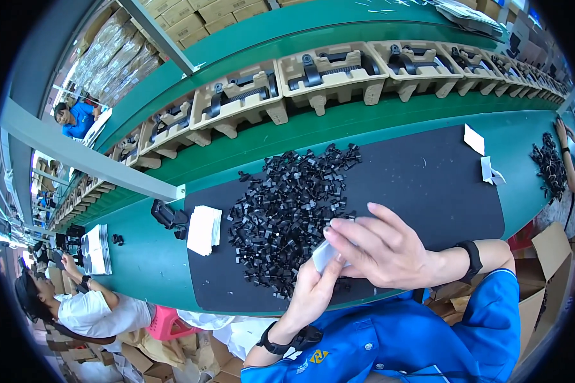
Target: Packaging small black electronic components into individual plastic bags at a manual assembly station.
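Note:
My left hand (312, 290) is closed on a small white piece (324, 255) that looks like folded paper or a little bag. Close against it, my right hand (390, 252) has its fingers stretched out over the piece; I cannot tell whether they touch it. Whatever lies under the right palm is hidden. Just beyond both hands spreads a big heap of small black plastic parts (287, 217), lying on a dark grey mat (415, 185). A stack of white paper slips (204, 231) rests at the mat's left side.
Cardboard-coloured moulded trays (332, 73) holding black devices line the far green conveyor. A black device (166, 216) stands left of the mat, near a grey post (89, 153). Loose white slips (473, 139) lie at right. Co-workers sit left and right; an open carton (549, 255) is at right.

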The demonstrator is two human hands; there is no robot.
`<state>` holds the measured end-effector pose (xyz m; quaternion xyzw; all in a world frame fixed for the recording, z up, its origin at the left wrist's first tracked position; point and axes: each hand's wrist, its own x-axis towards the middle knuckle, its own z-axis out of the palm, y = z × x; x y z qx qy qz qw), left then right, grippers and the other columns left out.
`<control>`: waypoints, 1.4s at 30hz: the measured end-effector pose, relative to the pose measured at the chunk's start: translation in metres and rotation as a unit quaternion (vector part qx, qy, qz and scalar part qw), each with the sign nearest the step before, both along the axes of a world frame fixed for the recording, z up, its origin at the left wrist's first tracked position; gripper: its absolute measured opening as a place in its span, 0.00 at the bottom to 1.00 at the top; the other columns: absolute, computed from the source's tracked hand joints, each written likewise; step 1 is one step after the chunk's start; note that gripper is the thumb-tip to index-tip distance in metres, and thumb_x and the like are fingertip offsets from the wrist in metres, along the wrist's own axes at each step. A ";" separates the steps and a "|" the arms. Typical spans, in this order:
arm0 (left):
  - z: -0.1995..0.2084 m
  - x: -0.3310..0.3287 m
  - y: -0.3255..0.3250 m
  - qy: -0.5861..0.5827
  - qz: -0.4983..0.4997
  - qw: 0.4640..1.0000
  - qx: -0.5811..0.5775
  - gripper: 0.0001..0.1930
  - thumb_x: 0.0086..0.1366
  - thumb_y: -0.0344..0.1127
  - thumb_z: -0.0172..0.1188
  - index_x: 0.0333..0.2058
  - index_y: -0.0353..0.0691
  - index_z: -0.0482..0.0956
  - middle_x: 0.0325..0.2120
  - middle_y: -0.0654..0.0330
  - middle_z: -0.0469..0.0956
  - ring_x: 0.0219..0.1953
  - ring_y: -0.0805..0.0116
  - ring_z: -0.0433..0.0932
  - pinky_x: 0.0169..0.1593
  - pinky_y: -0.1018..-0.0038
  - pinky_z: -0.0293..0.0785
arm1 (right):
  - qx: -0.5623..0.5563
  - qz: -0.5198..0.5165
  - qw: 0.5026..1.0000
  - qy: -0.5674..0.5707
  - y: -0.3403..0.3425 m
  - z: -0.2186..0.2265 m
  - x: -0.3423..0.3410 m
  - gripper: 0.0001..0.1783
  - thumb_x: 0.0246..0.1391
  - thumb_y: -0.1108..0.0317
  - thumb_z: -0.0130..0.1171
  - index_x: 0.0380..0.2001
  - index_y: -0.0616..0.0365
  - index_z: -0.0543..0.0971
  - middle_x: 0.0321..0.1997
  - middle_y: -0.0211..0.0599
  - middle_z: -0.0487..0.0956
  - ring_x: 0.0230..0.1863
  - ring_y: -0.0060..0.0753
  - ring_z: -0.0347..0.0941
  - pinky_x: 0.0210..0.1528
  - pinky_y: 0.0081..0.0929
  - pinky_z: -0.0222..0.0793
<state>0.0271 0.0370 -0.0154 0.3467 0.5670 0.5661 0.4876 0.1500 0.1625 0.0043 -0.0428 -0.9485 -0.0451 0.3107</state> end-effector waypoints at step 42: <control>0.005 -0.087 -0.026 0.268 -0.038 0.959 -0.085 0.11 0.49 0.23 0.68 0.32 0.36 0.78 0.29 0.60 0.80 0.35 0.69 0.80 0.39 0.75 0.74 | -0.298 0.216 0.925 -0.094 0.061 -0.045 -0.092 0.17 0.45 0.75 0.59 0.42 0.58 0.77 0.33 0.35 0.71 0.30 0.31 0.73 0.27 0.29 0.73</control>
